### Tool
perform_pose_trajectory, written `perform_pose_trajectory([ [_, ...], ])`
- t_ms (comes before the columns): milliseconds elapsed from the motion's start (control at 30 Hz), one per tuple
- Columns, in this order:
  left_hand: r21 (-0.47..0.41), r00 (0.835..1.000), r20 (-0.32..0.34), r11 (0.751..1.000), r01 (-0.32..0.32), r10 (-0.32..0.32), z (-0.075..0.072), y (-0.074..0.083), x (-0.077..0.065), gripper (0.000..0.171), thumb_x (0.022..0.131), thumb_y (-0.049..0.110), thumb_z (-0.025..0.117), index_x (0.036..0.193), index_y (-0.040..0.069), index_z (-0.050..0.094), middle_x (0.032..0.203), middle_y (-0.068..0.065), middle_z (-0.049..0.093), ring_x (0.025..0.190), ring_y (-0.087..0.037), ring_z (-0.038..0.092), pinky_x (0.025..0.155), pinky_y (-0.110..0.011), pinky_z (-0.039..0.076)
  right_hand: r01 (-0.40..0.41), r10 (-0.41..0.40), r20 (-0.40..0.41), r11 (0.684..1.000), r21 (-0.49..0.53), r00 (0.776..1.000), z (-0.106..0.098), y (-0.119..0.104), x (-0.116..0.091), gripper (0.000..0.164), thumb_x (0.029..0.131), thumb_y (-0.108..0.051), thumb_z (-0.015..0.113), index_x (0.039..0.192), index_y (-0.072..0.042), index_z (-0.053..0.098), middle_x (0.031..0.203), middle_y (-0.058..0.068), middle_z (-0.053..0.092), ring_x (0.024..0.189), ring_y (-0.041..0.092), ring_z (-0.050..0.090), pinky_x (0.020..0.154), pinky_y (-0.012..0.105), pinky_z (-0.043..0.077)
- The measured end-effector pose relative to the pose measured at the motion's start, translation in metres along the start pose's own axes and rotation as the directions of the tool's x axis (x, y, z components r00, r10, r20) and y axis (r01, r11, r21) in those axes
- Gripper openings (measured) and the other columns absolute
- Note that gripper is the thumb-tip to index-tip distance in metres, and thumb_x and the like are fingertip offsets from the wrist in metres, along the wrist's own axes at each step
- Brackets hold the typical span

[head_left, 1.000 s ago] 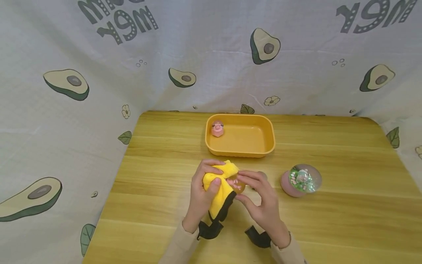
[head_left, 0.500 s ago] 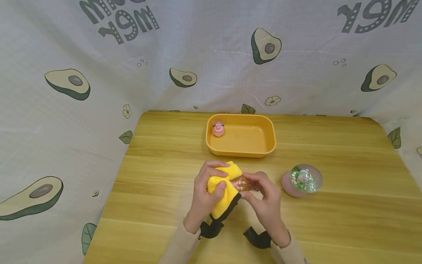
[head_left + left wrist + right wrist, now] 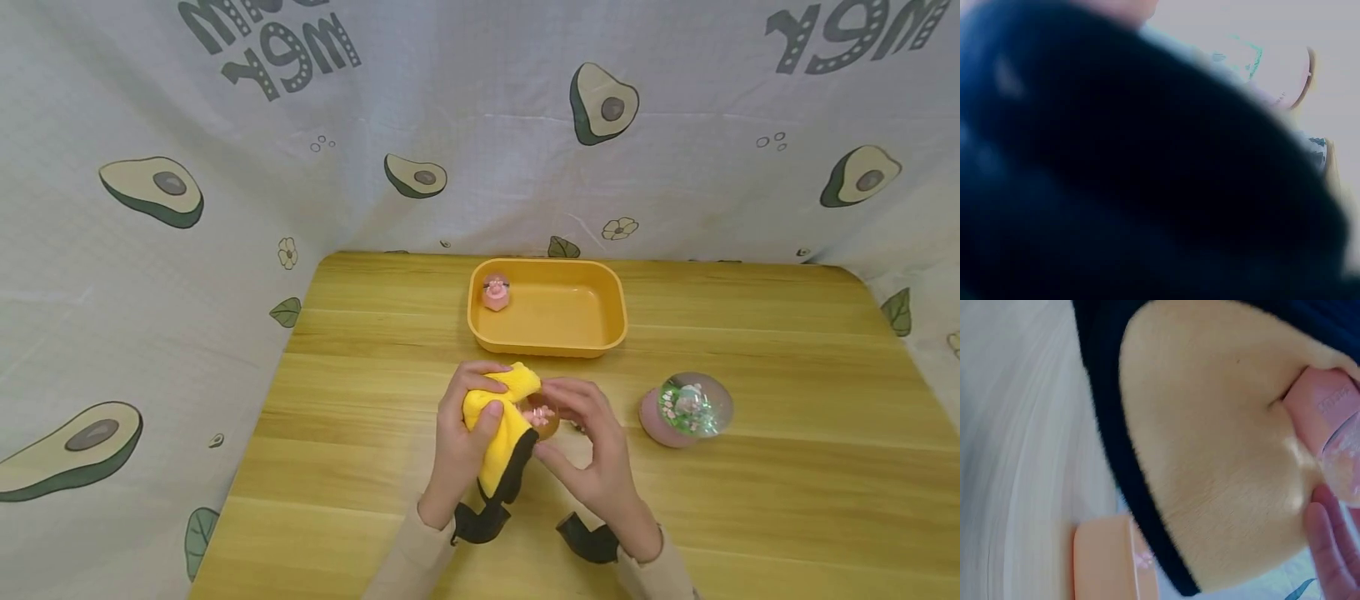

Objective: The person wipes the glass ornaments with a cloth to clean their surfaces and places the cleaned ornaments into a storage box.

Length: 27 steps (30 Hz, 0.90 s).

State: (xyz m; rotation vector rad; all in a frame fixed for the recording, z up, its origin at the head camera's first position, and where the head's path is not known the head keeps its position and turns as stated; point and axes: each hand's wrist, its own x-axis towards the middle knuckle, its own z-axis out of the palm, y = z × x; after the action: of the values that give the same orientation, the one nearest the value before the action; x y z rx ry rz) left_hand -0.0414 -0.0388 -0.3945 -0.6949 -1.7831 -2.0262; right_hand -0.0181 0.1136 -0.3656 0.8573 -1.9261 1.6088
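In the head view my left hand [image 3: 468, 433] grips a yellow cloth [image 3: 504, 442] with a black edge, bunched against a small snow globe [image 3: 542, 415]. Pink figures show through its clear dome. My right hand [image 3: 600, 450] holds the globe between its thumb and fingertips. The right wrist view shows the globe's pink base [image 3: 1324, 405] against the cloth [image 3: 1222, 456], with fingertips [image 3: 1329, 540] beside the dome. A dark blurred mass covers most of the left wrist view and hides the left hand's work.
An orange-yellow tray [image 3: 555, 346] stands behind the hands, a small pink snow globe [image 3: 496, 293] in its left end. Right of my hands a larger snow globe [image 3: 686, 408] rests on the wooden table [image 3: 787, 500]. A small object [image 3: 578, 427] is partly hidden behind the right hand.
Both hands shifted slightly right with the cloth and globe, then back left. The right fingers now spread wider around the globe, and its figures sit at a different angle.
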Motion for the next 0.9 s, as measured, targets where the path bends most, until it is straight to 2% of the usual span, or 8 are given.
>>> perform_pose_trajectory([
  [133, -0.030, 1.000, 0.001, 0.999, 0.025, -0.025, -0.001, -0.001, 0.000, 0.027, 0.090, 0.026, 0.050, 0.095, 0.000, 0.051, 0.109, -0.016, 0.051, 0.100, -0.033, 0.051, 0.079, -0.037, 0.048, 0.129, -0.129, 0.002, 0.991, -0.046, 0.992, 0.000, 0.003, 0.003, 0.036, 0.082, -0.019, 0.064, 0.103, 0.010, 0.058, 0.103, 0.023, 0.055, 0.101, 0.024, 0.051, 0.086, 0.023, 0.041],
  [267, -0.014, 1.000, 0.028, 1.000, 0.014, -0.014, 0.000, 0.003, 0.001, 0.026, 0.089, 0.025, 0.049, 0.094, 0.000, 0.051, 0.108, -0.017, 0.051, 0.101, -0.032, 0.051, 0.081, -0.037, 0.047, 0.158, -0.159, -0.035, 0.986, -0.050, 0.987, -0.002, 0.007, 0.000, 0.037, 0.077, -0.018, 0.068, 0.100, 0.010, 0.061, 0.097, 0.019, 0.059, 0.091, 0.021, 0.055, 0.079, 0.020, 0.044],
  [433, 0.041, 0.998, 0.051, 0.999, -0.030, 0.028, 0.005, 0.019, 0.006, 0.023, 0.088, 0.020, 0.049, 0.091, -0.002, 0.050, 0.104, -0.020, 0.051, 0.099, -0.031, 0.052, 0.079, -0.035, 0.047, 0.078, -0.078, -0.062, 0.997, -0.008, 0.995, -0.004, 0.013, -0.007, 0.043, 0.074, -0.020, 0.069, 0.100, 0.013, 0.059, 0.088, 0.016, 0.059, 0.076, 0.014, 0.055, 0.068, 0.017, 0.047],
  [533, 0.074, 0.997, 0.059, 0.996, -0.055, 0.050, 0.007, 0.028, 0.009, 0.022, 0.088, 0.020, 0.048, 0.089, -0.003, 0.049, 0.101, -0.022, 0.051, 0.095, -0.030, 0.053, 0.076, -0.033, 0.048, 0.030, -0.027, -0.077, 0.999, 0.039, 0.997, -0.004, 0.021, -0.015, 0.046, 0.073, -0.019, 0.069, 0.100, 0.016, 0.057, 0.084, 0.016, 0.057, 0.075, 0.012, 0.056, 0.067, 0.018, 0.049],
  [767, 0.130, 0.989, 0.082, 0.983, -0.130, 0.120, 0.010, 0.031, 0.012, 0.022, 0.089, 0.021, 0.048, 0.087, 0.000, 0.049, 0.096, -0.021, 0.051, 0.090, -0.029, 0.054, 0.072, -0.032, 0.049, -0.136, 0.141, -0.128, 0.990, 0.048, 0.982, -0.004, 0.026, -0.025, 0.032, 0.078, -0.009, 0.067, 0.097, 0.015, 0.057, 0.088, 0.011, 0.061, 0.074, 0.008, 0.062, 0.064, 0.018, 0.050],
  [900, 0.118, 0.995, 0.048, 0.988, -0.096, 0.091, 0.011, 0.028, 0.009, 0.019, 0.087, 0.017, 0.049, 0.087, -0.001, 0.050, 0.098, -0.022, 0.051, 0.092, -0.030, 0.054, 0.073, -0.032, 0.049, -0.196, 0.196, -0.095, 0.981, 0.001, 0.976, -0.005, 0.022, -0.023, 0.028, 0.076, -0.001, 0.068, 0.101, 0.010, 0.059, 0.087, 0.012, 0.060, 0.075, 0.010, 0.062, 0.063, 0.020, 0.051],
])
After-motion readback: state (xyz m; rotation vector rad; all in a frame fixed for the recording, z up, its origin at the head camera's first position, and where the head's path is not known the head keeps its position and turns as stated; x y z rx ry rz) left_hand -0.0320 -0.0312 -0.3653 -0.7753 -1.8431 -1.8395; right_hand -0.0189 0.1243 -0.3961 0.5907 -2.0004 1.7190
